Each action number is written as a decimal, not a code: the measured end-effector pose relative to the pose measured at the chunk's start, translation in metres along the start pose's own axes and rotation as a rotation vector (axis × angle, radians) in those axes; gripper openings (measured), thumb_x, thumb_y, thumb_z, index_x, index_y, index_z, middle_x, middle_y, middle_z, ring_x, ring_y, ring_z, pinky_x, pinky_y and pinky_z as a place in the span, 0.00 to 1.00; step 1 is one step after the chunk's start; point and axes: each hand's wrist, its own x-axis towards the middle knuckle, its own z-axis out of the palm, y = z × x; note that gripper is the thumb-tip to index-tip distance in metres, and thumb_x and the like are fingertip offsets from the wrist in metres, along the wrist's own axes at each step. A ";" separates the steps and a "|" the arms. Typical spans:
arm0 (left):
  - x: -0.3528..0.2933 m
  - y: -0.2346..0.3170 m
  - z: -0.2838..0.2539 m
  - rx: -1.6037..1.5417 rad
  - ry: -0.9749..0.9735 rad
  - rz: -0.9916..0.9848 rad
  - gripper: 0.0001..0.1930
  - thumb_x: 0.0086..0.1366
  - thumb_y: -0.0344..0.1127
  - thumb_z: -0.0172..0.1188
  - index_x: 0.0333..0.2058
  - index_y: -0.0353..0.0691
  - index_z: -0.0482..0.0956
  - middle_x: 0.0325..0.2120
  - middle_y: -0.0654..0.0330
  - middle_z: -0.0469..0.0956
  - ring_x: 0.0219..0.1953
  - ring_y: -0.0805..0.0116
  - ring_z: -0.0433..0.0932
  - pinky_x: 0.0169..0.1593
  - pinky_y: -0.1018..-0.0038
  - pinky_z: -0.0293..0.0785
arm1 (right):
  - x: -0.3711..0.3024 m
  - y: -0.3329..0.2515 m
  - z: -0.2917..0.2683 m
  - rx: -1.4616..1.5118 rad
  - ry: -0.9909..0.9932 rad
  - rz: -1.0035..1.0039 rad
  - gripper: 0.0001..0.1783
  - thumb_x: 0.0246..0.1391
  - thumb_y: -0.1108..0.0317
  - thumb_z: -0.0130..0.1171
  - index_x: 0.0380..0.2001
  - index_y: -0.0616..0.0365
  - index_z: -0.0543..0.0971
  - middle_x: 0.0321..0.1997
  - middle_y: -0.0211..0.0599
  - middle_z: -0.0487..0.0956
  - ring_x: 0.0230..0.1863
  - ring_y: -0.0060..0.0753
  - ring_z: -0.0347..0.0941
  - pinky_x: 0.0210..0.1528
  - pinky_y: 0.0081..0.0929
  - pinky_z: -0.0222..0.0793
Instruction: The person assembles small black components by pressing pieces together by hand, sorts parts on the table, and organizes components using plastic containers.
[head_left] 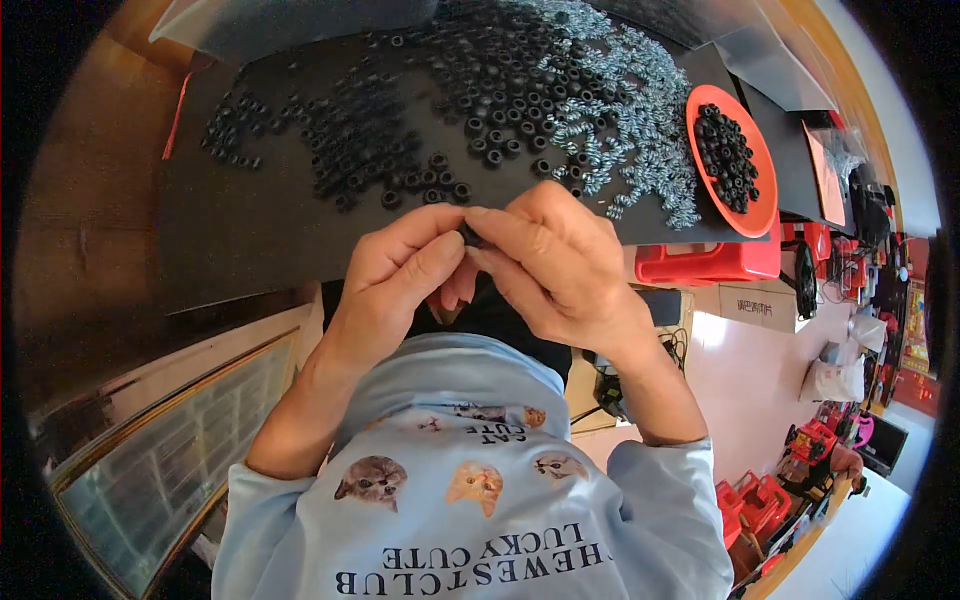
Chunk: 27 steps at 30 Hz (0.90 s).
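Observation:
Just in front of the table's near edge, my left hand [392, 275] and my right hand [565, 262] meet at the fingertips. Both are closed in a pinch on a small black round part [470, 236], mostly covered by the fingers. Beyond the hands, many loose black ring-shaped parts [505, 120] lie spread on the dark table [235, 215]. Small silvery coil springs [655, 130] form a heap to their right, partly mixed in with the black parts. At the right, an orange-red plate [757, 205] holds a pile of black parts [727, 160].
Translucent plastic bins [280, 30] stand along the table's far side. A red plastic stool [705, 262] is under the right end of the table, with a cardboard box [757, 305] beyond it. A glazed framed panel [180, 450] leans at lower left. Another person [845, 465] is far right.

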 end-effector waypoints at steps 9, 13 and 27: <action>0.011 0.005 0.003 0.075 -0.066 0.117 0.12 0.69 0.39 0.49 0.37 0.34 0.74 0.25 0.65 0.72 0.24 0.82 0.68 0.27 0.85 0.65 | 0.001 0.013 -0.024 -0.099 -0.061 -0.104 0.14 0.41 0.76 0.61 0.36 0.64 0.78 0.32 0.40 0.75 0.29 0.38 0.74 0.25 0.28 0.72; 0.016 0.005 -0.004 0.200 -0.027 0.200 0.13 0.69 0.39 0.49 0.33 0.34 0.74 0.27 0.65 0.72 0.23 0.83 0.67 0.26 0.86 0.61 | 0.015 0.062 -0.069 -0.262 0.034 0.339 0.06 0.51 0.73 0.56 0.32 0.64 0.77 0.29 0.46 0.74 0.32 0.46 0.72 0.35 0.36 0.69; 0.027 -0.006 -0.006 0.191 -0.015 0.176 0.11 0.69 0.38 0.51 0.34 0.35 0.72 0.26 0.65 0.72 0.23 0.82 0.67 0.27 0.85 0.64 | 0.055 0.178 -0.107 -0.670 -0.318 0.259 0.13 0.51 0.72 0.52 0.41 0.55 0.78 0.35 0.46 0.74 0.39 0.50 0.73 0.42 0.41 0.69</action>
